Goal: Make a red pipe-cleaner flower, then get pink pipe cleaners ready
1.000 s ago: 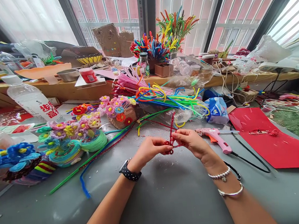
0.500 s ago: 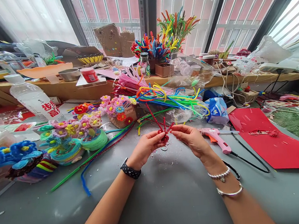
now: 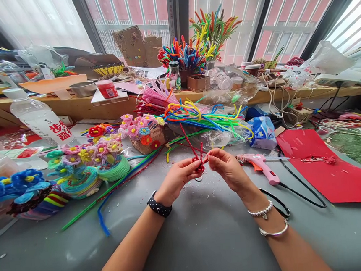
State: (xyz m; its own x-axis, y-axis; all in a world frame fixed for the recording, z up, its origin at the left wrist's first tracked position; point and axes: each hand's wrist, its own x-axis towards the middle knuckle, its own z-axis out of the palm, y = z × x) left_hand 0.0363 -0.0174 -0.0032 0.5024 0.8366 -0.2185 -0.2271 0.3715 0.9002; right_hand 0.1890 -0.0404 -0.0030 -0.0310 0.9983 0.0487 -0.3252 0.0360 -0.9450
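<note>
Red tinsel piece (image 3: 202, 167) turned since earlier; left hand (image 3: 179, 177) pinches it, right hand (image 3: 229, 170) pinches strand (image 3: 205, 158).

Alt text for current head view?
A person's left hand and right hand pinch a tinselly red pipe-cleaner piece above a gray table. Fuzzy flowers stand to the left; a pink glue gun and red sheet lie to the right.

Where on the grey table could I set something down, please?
Mostly bare patches of grey table lie between the left forearm and right forearm, and right of the latter, below the red sheet. It is crowded at left around the flower pots, and beyond the right hand around the pipe-cleaner bundle.
</note>
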